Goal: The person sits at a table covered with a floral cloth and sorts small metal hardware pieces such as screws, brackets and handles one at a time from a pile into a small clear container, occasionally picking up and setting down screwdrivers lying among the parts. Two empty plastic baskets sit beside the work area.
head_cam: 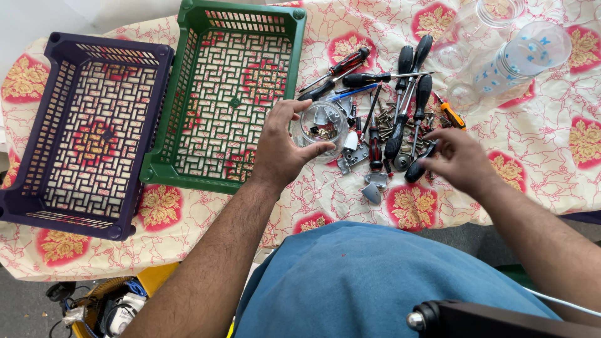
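At nine o'clock a dark purple plastic crate (87, 131) sits on the floral tablecloth (551, 156), and just beside it, toward eleven o'clock, a green plastic crate (228, 94); their long walls look to be touching. Both show only the cloth through their lattice floors.

Near the centre, the left hand (278, 147) grasps a small clear glass jar (320, 125), thumb and fingers curled around its rim; bits of metal hardware lie inside it. The jar stands just right of the green crate's lower corner.

Right of the jar, from twelve to three o'clock, lies a heap of screwdrivers (400, 106) with black and red handles, loose screws (385, 119) and small metal brackets (354, 153) among them. An orange-handled screwdriver (451, 114) lies at the heap's right edge.

The right hand (460, 159) is at three o'clock, fingertips pinched on the heap's lower right edge, touching a black handle; whether it grips anything I cannot tell.

At one o'clock two clear glass jars (519, 56) lie on the cloth, well apart from the hands.
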